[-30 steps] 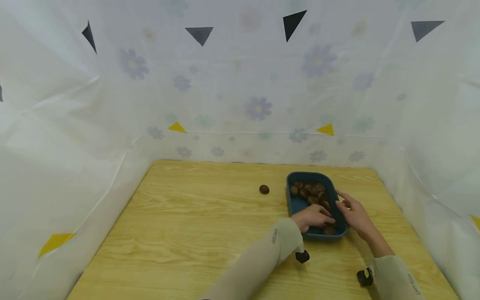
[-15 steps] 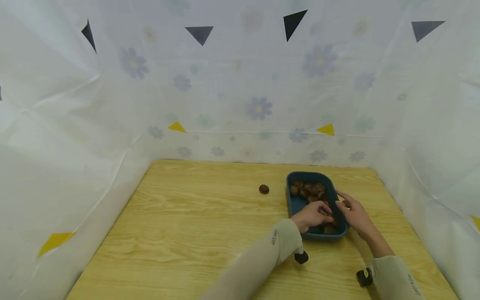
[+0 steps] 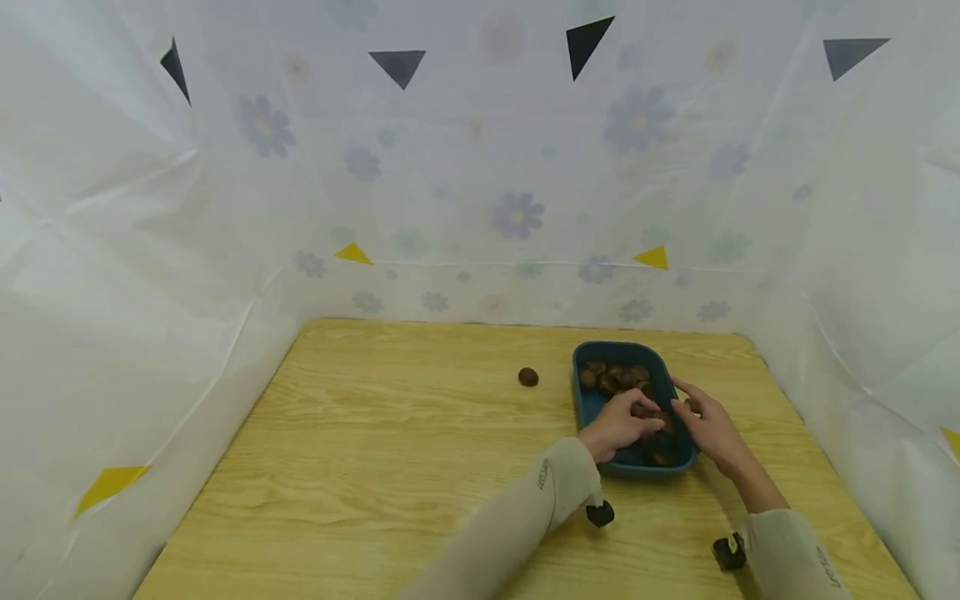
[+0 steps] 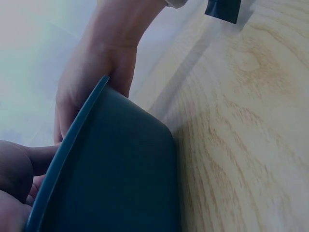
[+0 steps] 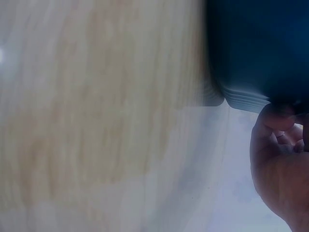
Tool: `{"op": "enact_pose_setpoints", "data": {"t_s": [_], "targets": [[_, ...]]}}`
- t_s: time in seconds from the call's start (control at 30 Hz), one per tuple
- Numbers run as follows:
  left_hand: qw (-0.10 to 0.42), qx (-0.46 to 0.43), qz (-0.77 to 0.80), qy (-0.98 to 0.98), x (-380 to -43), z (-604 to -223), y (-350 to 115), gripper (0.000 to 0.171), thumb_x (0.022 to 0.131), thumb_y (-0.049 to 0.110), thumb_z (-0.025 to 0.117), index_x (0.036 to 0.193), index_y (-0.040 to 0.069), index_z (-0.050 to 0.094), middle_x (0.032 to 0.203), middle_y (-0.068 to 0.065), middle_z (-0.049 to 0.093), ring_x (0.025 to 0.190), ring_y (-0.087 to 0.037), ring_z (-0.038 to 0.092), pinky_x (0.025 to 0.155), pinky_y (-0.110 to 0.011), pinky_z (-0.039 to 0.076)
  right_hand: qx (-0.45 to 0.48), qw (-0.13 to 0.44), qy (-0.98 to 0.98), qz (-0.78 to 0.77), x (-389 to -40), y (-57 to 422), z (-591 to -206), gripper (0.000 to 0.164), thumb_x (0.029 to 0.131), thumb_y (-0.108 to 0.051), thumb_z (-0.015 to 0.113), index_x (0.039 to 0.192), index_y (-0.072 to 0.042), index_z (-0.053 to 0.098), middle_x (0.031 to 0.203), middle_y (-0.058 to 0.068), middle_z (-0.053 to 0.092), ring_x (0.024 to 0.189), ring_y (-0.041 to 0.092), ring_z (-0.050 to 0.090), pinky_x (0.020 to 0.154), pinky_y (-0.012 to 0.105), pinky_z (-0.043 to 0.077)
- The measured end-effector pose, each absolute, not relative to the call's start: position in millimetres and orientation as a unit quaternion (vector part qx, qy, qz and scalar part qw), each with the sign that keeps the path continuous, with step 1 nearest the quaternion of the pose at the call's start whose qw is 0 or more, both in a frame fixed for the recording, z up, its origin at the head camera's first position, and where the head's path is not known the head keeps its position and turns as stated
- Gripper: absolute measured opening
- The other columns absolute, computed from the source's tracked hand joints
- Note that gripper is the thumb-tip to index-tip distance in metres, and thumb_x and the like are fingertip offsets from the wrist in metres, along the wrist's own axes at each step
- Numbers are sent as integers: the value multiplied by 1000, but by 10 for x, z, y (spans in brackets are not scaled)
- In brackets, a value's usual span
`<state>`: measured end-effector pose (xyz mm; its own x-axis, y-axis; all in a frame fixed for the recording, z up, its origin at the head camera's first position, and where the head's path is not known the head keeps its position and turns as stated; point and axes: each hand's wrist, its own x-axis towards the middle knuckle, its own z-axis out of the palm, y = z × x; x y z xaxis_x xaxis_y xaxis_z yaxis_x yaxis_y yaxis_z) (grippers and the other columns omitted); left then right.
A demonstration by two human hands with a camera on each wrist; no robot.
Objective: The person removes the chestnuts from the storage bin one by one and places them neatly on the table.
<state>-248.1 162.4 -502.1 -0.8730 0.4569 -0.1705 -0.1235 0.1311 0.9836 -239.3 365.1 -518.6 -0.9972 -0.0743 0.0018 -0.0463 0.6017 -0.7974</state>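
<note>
A dark blue rectangular container point(image 3: 595, 407) with rounded corners holds several brown chestnuts point(image 3: 617, 377), most of them toward its far end. My left hand point(image 3: 615, 425) reaches over the near left side into it, with thumb and fingers bent around a chestnut among the others. The fingers partly cover what they grip. My right hand point(image 3: 712, 429) holds the right wall, its thumb at the rim and its fingers along the outer side. In the right wrist view, the right hand point(image 5: 277, 164) grips the container's point(image 5: 260, 48) edge. One loose chestnut point(image 3: 528, 377) lies on the table left of the container.
The wood-grain table point(image 3: 375, 450) spreads out to the left of the container. White sheeting point(image 3: 480, 167) with flower prints and triangles surrounds its back and sides. A small black piece sits at each sleeve cuff.
My left hand has shifted slightly up and away from the container's near end, its fingers now drawn around a chestnut. The right hand and the loose chestnut stay in place.
</note>
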Motion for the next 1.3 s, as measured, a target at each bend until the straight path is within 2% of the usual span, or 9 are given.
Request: {"op": "enact_pose_setpoints", "data": {"t_s": [0.27,0.4,0.6,0.77,0.9,1.0,1.07,1.17,1.3], "targets": [[207,128,666,705,-2551,-5005,1581,12,101,12,69,111,16,68,99,6,68,95,-22,71,88,-41,62,-39,9,898,-438,-2425,3661,-5188,59,113,-35,44,163,-6,31,95,17,57,50,12,43,45,33,47],[196,134,675,698,-2611,-4948,1497,12,101,13,69,113,16,68,100,6,69,95,-19,71,95,-50,60,-45,5,897,-439,-2435,3663,-5197,58,113,-34,44,162,-6,32,97,21,59,55,13,48,46,32,48],[162,144,688,693,-2766,-4839,1305,14,101,15,69,115,16,68,105,3,69,105,-35,69,100,-59,54,-51,3,897,-440,-2403,3670,-5219,59,113,-35,43,163,-6,30,99,22,63,70,14,58,52,32,50],[149,138,710,674,-2919,-4760,1077,19,102,16,68,121,15,68,114,-2,68,118,-48,62,105,-63,50,-47,7,901,-432,-2365,3688,-5202,61,114,-37,42,164,-7,28,102,21,60,69,15,54,53,32,48],[134,126,716,673,-3033,-4771,837,21,103,18,67,124,16,66,123,-4,65,120,-42,62,107,-60,50,-42,-2,907,-419,-2342,3674,-5193,60,114,-37,41,163,-6,29,101,17,60,80,15,55,57,31,47],[119,112,723,671,-3088,-4819,602,23,103,16,66,126,13,64,126,-7,64,119,-34,65,106,-49,55,-45,-6,905,-423,-2339,3638,-5203,59,114,-34,43,162,-3,31,97,16,60,76,17,55,56,30,47],[107,97,728,671,-3109,-4846,429,24,104,16,66,128,12,64,128,-9,64,116,-30,67,99,-43,58,-50,-4,903,-427,-2343,3611,-5208,59,114,-33,44,162,-2,31,96,16,60,75,16,55,56,30,47],[90,76,734,669,-3138,-4864,169,26,104,17,66,129,11,62,130,-12,63,111,-27,68,99,-45,57,-53,-1,901,-431,-2364,3576,-5216,59,113,-33,44,162,-3,31,97,17,60,74,16,54,56,30,47],[77,56,743,662,-3183,-4893,-105,30,104,19,67,131,10,60,133,-14,61,109,-23,68,112,-57,48,-56,-4,903,-426,-2396,3561,-5217,58,114,-32,43,162,-4,31,98,18,59,80,17,53,59,29,46]]}}
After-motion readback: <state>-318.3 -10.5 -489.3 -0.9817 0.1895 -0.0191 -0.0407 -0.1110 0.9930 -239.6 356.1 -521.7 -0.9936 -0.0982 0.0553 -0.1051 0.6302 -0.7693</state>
